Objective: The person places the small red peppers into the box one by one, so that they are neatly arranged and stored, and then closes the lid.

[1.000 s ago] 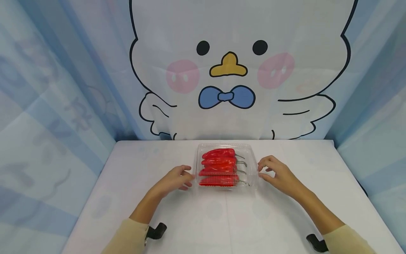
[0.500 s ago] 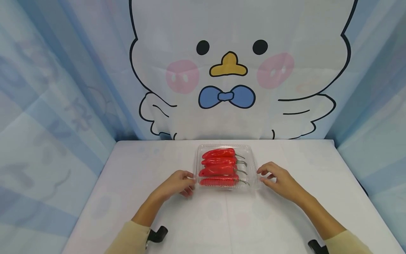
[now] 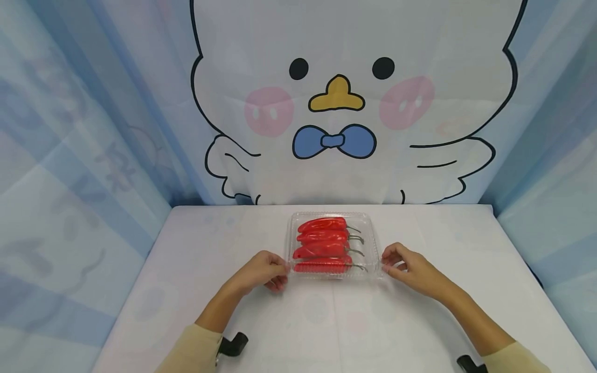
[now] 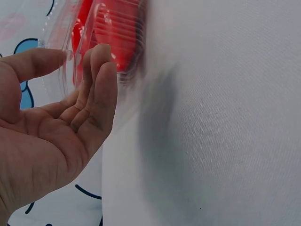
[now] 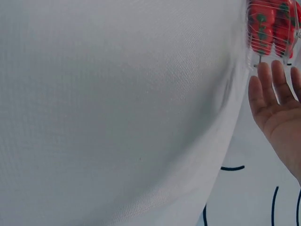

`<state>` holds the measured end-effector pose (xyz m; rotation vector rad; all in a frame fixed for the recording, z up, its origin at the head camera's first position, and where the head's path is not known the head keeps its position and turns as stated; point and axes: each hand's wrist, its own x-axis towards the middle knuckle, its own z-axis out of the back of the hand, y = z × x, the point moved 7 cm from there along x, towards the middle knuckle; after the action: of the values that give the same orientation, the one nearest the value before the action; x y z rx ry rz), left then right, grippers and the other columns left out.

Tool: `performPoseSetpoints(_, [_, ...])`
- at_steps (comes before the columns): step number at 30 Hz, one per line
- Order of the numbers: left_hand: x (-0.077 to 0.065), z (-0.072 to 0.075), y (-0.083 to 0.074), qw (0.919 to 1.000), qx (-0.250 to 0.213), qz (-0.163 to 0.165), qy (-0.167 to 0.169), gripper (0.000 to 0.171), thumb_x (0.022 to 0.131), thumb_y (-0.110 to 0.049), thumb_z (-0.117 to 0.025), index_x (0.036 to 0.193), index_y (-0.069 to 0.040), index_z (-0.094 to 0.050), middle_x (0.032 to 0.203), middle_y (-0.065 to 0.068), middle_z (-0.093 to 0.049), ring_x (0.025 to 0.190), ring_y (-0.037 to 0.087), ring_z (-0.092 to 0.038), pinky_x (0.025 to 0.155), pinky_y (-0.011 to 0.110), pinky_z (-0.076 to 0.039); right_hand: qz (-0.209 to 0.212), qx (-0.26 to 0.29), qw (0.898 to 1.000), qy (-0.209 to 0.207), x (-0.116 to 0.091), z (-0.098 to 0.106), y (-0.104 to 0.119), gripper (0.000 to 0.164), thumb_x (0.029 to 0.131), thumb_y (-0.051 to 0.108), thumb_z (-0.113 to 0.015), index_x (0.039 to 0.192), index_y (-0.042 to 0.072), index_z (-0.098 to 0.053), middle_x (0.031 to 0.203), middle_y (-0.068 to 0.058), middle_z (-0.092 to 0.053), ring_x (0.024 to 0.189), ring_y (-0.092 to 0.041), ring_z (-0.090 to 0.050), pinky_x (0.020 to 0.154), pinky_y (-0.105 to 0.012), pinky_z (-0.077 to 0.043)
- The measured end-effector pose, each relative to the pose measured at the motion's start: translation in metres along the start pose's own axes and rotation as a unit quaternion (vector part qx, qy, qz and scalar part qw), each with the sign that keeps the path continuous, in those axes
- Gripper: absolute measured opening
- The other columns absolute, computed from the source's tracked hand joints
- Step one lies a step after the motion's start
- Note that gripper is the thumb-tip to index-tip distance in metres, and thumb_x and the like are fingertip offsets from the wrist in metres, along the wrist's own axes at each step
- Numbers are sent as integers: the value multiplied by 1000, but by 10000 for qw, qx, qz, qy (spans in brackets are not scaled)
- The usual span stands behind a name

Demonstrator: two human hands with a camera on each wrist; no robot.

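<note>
A clear plastic clamshell box (image 3: pixel 368 228) rests on the white table, its lid down over several red peppers (image 3: pixel 322 251) with green stems. At its near left corner, my left hand (image 3: pixel 262 270) pinches the rim. Seen from the left wrist, the thumb (image 4: pixel 44 63) meets the rim's edge, with the other fingers bent on its far side. Beside the near right corner is my right hand (image 3: pixel 412 267), thumb and fingers slightly bent. In the right wrist view its fingers (image 5: pixel 282 84) reach out fairly straight, tips at the box's edge; the thumb is hidden there.
A white cloth covers the table (image 3: pixel 336 326). Behind it hangs a curtain (image 3: pixel 326 181) printed with a cartoon bird, and blue-white curtains close off both sides. A black wrist camera mount (image 3: pixel 235 344) juts from the left sleeve, another (image 3: pixel 471 364) from the right.
The lid's front edge has come down toward the near side of the box. Both hands have lowered toward the near corners, and the left fingers have closed in at the rim.
</note>
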<state>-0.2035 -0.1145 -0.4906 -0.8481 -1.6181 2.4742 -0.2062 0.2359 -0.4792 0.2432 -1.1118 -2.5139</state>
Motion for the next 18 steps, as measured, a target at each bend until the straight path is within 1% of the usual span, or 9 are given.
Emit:
performPoseSetpoints(2, [0, 0, -1, 10000, -25, -7, -7, 25, 100, -19, -66, 101, 6, -71, 76, 8, -70, 63, 17, -68, 66, 33, -65, -241, 116, 9993, 260, -1, -2, -3, 23, 101, 21, -67, 118, 8, -58, 110, -2, -68, 101, -12, -65, 83, -23, -59])
performPoseSetpoints(5, [0, -1, -1, 10000, -69, 0, -4, 24, 100, -17, -66, 100, 7, -71, 75, 7, -70, 62, 17, -68, 66, 32, -65, -386, 104, 9974, 601, -1, -6, -6, 26, 103, 27, -64, 120, 8, -59, 108, 0, -69, 99, -10, -65, 82, -22, -58])
performPoseSetpoints(10, [1, -1, 1, 9997, -216, 63, 28, 24, 101, -16, -65, 99, 8, -71, 73, 6, -70, 61, 16, -69, 66, 32, -65, -186, -55, 9949, 990, 0, -10, -4, 24, 105, 30, -60, 113, 9, -67, 96, 4, -70, 87, -2, -59, 76, -21, -54])
performPoseSetpoints(14, [2, -1, 2, 9993, -354, 72, 37, 25, 100, -16, -66, 99, 9, -71, 74, 6, -71, 63, 16, -70, 67, 33, -66, -163, 55, 9927, 1197, 2, -10, -2, 21, 106, 28, -59, 106, 11, -71, 93, 2, -71, 82, -3, -56, 71, -21, -52])
performPoseSetpoints(18, [2, -1, 2, 9989, -463, 64, 29, 25, 100, -16, -68, 100, 8, -71, 77, 8, -73, 65, 16, -72, 69, 34, -66, -232, 315, 9902, 1340, 3, -13, -2, 20, 106, 24, -58, 105, 9, -71, 94, -1, -73, 83, -8, -58, 72, -21, -52])
